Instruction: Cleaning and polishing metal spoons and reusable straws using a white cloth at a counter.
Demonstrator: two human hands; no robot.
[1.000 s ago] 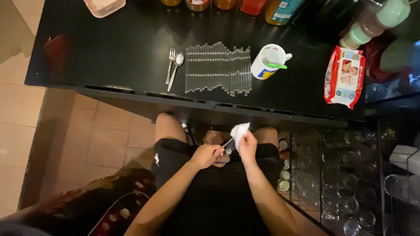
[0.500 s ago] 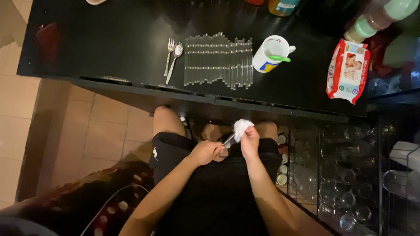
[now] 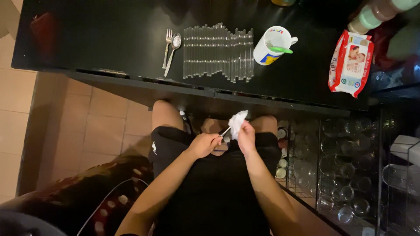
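Our left hand [image 3: 204,144] stays clamped on a thin metal utensil [image 3: 225,131]; our right hand [image 3: 246,136] has pushed the crumpled white tissue [image 3: 237,121] further along it.

The white tissue [image 3: 237,122] had hung loose and pointed above the right hand [image 3: 246,138] a second before; that hand then bunched it into a rounder wad over the tip of the thin utensil [image 3: 225,131] in the left hand [image 3: 204,144]. The view had also drifted slightly down the black surface [image 3: 109,39].
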